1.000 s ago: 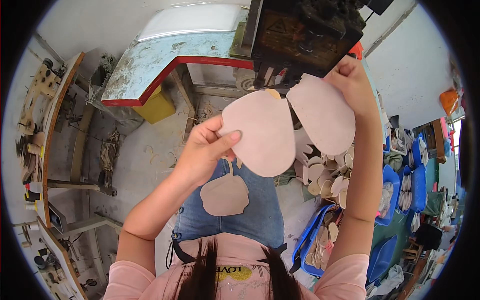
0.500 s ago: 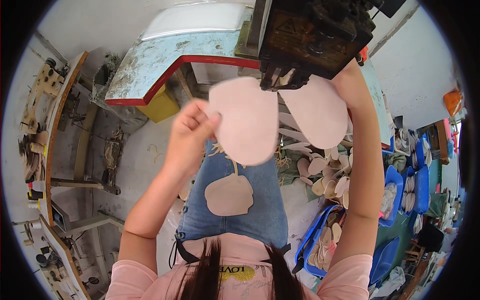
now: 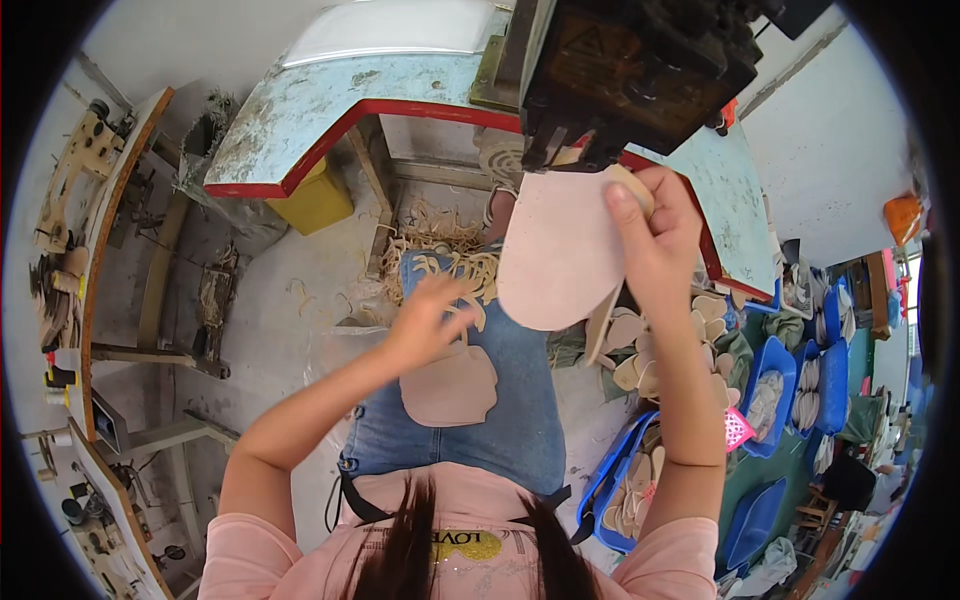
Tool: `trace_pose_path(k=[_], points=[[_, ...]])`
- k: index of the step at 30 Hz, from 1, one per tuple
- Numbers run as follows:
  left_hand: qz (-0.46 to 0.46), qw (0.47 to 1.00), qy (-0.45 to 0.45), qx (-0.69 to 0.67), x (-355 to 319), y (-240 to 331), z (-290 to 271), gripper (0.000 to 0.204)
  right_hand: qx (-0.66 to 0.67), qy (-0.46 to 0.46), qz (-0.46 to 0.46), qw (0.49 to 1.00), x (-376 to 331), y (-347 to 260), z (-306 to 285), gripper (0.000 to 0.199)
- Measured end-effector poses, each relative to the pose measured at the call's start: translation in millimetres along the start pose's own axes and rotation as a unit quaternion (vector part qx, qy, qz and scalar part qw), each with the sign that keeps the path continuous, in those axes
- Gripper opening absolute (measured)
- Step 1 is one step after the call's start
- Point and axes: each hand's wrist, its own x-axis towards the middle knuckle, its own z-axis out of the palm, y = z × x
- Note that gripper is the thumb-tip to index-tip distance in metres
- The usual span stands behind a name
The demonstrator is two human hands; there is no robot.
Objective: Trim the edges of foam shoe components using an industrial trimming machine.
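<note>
My right hand point(image 3: 660, 230) pinches a pale pink insole point(image 3: 560, 250) by its right edge, thumb on top. Its upper end reaches under the head of a dark machine point(image 3: 630, 80); part of another piece's edge shows beneath it. My left hand point(image 3: 430, 325) is over my lap, blurred, fingers seemingly apart with nothing visible between them. Just below that hand a beige flat piece point(image 3: 450, 388) lies on my jeans. Curled cream trimmings point(image 3: 470, 272) lie across my knees, close to the left fingers.
A worn pale-blue table point(image 3: 300, 120) with a red edge curves around the machine. Loose insoles point(image 3: 640, 345) are heaped beside my right leg, near a blue basket point(image 3: 600, 490) of more pieces. A yellow bin point(image 3: 318, 200) stands under the table; shelves line the left.
My left hand has let go of a pink insole and come down toward my lap. My right hand has moved to the near side of the machine, holding an insole.
</note>
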Motion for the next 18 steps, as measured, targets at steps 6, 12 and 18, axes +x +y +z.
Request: trace_pose_path(k=[6,12,18], points=[[-0.151,0.88,-0.013,-0.449,74,78,-75,0.023,-0.009,0.076,-0.028,0.997,-17,12,27,0.018],[-0.162,0.875,-0.069,-0.451,78,85,-103,0.019,0.101,-0.145,0.1,0.979,-19,17,12,0.025],[-0.17,0.841,-0.052,-0.511,70,83,-93,0.021,0.086,-0.302,0.221,0.924,-18,40,-51,0.015]])
